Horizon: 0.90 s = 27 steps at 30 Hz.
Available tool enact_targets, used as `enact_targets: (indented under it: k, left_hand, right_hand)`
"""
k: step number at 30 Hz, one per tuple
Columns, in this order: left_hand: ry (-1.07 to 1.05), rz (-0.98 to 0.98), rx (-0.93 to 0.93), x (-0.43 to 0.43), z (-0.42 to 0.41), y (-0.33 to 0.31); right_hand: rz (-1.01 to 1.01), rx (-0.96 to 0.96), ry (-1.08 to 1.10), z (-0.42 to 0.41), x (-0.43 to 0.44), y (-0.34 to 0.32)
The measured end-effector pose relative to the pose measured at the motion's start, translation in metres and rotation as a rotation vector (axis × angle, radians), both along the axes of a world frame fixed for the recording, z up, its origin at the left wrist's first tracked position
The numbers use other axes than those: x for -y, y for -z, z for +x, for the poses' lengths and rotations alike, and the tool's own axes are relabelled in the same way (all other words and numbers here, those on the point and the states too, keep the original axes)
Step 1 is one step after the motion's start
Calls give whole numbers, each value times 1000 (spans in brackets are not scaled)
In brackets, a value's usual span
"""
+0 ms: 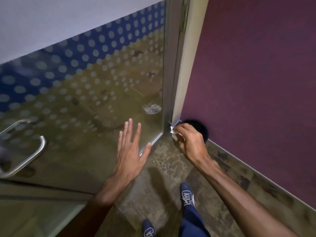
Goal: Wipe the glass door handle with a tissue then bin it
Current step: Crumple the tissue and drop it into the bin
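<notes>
A curved steel handle is fixed to the glass door at the far left. My right hand is closed around a crumpled white tissue, held just over a round black bin that stands on the floor in the corner by the purple wall. Most of the bin is hidden behind that hand. My left hand hovers in front of the lower glass with its fingers spread and nothing in it, well to the right of the handle.
The glass door carries frosted dots and sits in a metal frame. A purple wall with a grey skirting runs along the right. My blue shoes stand on mottled brown flooring. A white scrap shows as a reflection or through the glass.
</notes>
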<state>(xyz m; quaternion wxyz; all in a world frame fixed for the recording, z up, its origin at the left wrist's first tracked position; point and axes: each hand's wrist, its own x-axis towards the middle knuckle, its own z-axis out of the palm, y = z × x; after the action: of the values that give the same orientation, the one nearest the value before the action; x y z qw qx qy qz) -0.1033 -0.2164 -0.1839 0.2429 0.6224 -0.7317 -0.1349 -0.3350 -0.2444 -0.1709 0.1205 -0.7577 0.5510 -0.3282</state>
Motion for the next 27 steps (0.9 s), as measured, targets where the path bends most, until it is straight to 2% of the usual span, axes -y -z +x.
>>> enact_targets:
  k: [5, 11, 15, 20, 23, 27]
  left_hand:
    - [67, -70, 65, 64, -67, 30]
    - [80, -66, 65, 136, -158, 84]
    - [111, 37, 82, 179, -203, 129]
    - [85, 162, 74, 217, -249, 182]
    - [82, 219, 95, 238, -264, 215]
    - [81, 250, 112, 259, -274, 263]
  right_hand:
    - [32, 7, 94, -77, 46, 32]
    - [118, 2, 141, -157, 116, 85]
    - [203, -25, 182, -195, 161, 125]
    - [491, 55, 397, -226, 213, 189]
    - [487, -6, 316, -242, 233, 232]
    - [466, 108, 320, -253, 251, 286]
